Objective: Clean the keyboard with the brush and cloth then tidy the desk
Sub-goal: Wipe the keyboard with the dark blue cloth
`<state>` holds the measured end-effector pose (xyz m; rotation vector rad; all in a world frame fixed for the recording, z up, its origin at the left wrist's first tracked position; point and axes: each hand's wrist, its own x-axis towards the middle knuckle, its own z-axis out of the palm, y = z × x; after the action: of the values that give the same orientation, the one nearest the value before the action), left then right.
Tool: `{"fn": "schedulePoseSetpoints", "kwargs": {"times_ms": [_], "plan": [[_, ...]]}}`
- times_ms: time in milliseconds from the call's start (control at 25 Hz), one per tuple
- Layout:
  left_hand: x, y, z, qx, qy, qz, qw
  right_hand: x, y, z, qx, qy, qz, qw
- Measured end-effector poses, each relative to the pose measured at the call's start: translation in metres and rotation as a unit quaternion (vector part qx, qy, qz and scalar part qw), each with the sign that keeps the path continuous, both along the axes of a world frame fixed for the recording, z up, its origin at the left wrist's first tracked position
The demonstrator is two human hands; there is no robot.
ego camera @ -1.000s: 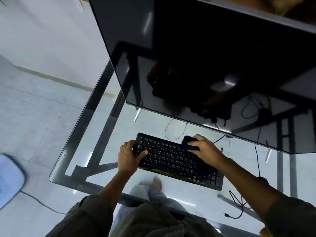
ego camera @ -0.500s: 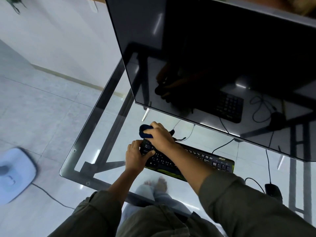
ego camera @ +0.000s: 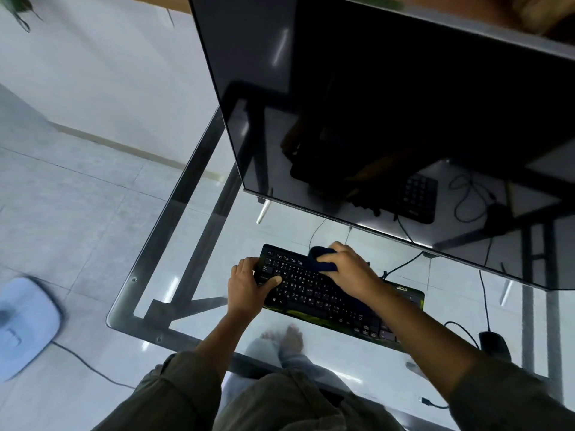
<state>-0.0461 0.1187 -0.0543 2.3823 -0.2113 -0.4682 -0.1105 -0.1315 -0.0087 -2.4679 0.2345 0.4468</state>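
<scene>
A black keyboard (ego camera: 314, 293) with a green front edge lies on the glass desk (ego camera: 193, 262) in front of me. My left hand (ego camera: 249, 287) grips its left end, thumb on the keys. My right hand (ego camera: 348, 269) holds a dark blue cloth (ego camera: 322, 259), bunched under its fingers, and presses it on the upper rows of keys left of the middle. My right forearm hides part of the keyboard's right half. No brush is in view.
A large dark monitor (ego camera: 404, 119) stands right behind the keyboard. A black mouse (ego camera: 493, 342) with its cable lies at the right. Below the glass are the metal frame, cables and my feet. A pale blue device (ego camera: 25, 325) sits on the floor at left.
My right hand swept the cloth from the middle of the keyboard to its far left corner, then came back a little to the right. My left hand kept its grip.
</scene>
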Motion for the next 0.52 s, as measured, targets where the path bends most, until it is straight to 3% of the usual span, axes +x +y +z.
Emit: {"fn": "schedulePoseSetpoints", "kwargs": {"times_ms": [160, 360, 520], "plan": [[0.000, 0.000, 0.000, -0.002, -0.003, 0.002, 1.000, -0.006, -0.003, 0.002, -0.005, -0.010, -0.003, 1.000], [-0.001, -0.002, 0.001, 0.004, -0.007, -0.004, 1.000, 0.048, 0.064, -0.004, -0.010, -0.084, 0.006, 0.996], [0.000, -0.002, 0.001, 0.020, -0.010, -0.010, 1.000, 0.077, 0.100, -0.006, -0.033, -0.088, 0.010, 0.996]]}}
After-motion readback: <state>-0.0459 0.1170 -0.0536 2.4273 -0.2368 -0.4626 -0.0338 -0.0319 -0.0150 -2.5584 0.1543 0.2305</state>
